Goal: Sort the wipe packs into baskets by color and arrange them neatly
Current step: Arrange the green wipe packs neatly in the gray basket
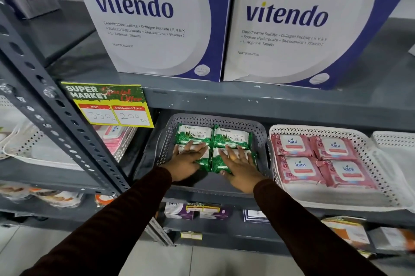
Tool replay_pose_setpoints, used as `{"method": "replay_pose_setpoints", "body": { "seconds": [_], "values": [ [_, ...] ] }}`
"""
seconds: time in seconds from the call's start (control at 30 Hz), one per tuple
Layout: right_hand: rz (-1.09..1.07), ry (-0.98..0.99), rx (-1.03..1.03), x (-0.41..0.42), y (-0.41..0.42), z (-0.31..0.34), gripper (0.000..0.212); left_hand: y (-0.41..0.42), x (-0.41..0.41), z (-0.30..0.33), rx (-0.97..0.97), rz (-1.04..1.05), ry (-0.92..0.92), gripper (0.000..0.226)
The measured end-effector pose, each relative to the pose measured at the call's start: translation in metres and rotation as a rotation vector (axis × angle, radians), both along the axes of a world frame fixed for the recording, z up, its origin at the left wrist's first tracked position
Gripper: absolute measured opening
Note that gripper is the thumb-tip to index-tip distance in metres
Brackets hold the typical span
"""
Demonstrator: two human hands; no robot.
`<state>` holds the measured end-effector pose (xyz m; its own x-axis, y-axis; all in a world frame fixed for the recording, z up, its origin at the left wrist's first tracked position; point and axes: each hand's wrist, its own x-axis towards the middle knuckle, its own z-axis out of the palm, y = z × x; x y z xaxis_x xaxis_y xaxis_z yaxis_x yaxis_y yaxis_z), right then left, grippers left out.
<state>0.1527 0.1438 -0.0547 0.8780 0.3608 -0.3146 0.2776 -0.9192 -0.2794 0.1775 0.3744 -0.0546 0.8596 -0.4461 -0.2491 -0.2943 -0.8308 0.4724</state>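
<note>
A grey basket (258, 136) on the middle shelf holds several green wipe packs (231, 138) laid flat in two rows. My left hand (187, 161) lies palm down on the front left green pack, fingers spread. My right hand (240, 169) rests flat on the front right green pack (216, 166). To the right, a white basket (381, 194) holds several pink wipe packs (292, 145) in a tidy two-by-two layout. Neither hand closes around a pack.
Two large white and blue boxes (155, 17) stand on the shelf above. A yellow price tag (107, 105) hangs at left over another white basket (33, 158) with a pink pack (113, 138). A grey slotted upright (56, 105) crosses at left. Small boxes (193, 209) sit below.
</note>
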Motion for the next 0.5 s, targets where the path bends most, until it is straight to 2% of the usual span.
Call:
{"method": "replay_pose_setpoints", "body": {
  "seconds": [0.13,0.2,0.3,0.4,0.5],
  "values": [
    [0.000,0.013,-0.042,-0.001,0.007,0.000,0.066,0.000,0.003,-0.003,0.040,-0.041,0.024,0.063],
    [-0.050,0.030,0.047,-0.001,0.010,0.002,0.061,-0.002,0.004,0.000,0.021,-0.039,0.057,0.058],
    [-0.162,-0.147,0.175,0.016,0.012,0.010,0.055,-0.003,0.015,0.011,-0.080,0.057,-0.040,0.054],
    [-0.197,-0.225,0.072,0.041,0.011,0.008,0.057,0.000,0.036,0.012,0.079,0.082,-0.208,0.056],
    [-0.181,-0.169,-0.019,0.055,0.014,-0.007,0.061,-0.004,0.046,0.002,0.251,0.074,-0.190,0.060]
  ]
}}
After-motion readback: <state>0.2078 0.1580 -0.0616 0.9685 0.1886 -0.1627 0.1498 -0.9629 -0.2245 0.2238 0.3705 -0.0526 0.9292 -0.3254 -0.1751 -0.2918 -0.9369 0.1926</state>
